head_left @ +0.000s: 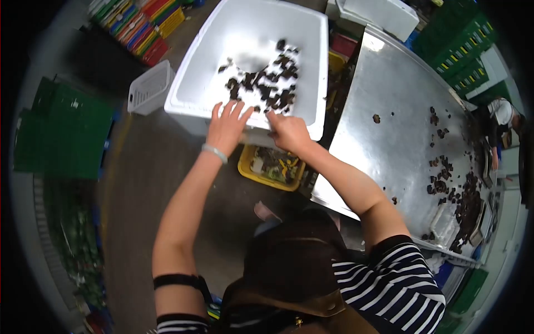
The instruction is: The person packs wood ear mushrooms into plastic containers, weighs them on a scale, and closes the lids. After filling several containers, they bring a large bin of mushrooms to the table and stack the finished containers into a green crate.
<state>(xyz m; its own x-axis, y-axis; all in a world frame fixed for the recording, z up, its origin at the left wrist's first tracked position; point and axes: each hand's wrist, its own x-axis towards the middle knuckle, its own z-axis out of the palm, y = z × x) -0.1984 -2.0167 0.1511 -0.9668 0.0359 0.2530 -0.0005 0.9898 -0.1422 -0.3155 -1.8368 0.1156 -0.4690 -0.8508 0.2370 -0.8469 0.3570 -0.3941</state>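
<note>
A large white tub stands in front of me, with dark brown, crumpled pieces scattered over its bottom. They look like wood ear mushrooms, though I cannot be sure. My left hand reaches over the tub's near rim, fingers spread and pointing inward, with nothing visible in them. Beside it, my right hand is closed at the same near rim, its fingers curled over the edge. Whatever lies under the right palm is hidden.
Below the tub sits a yellow crate of scraps. On the right, a metal table bears more dark pieces; a person stands at its far side. Left are a white basket, green crates and stacked coloured crates.
</note>
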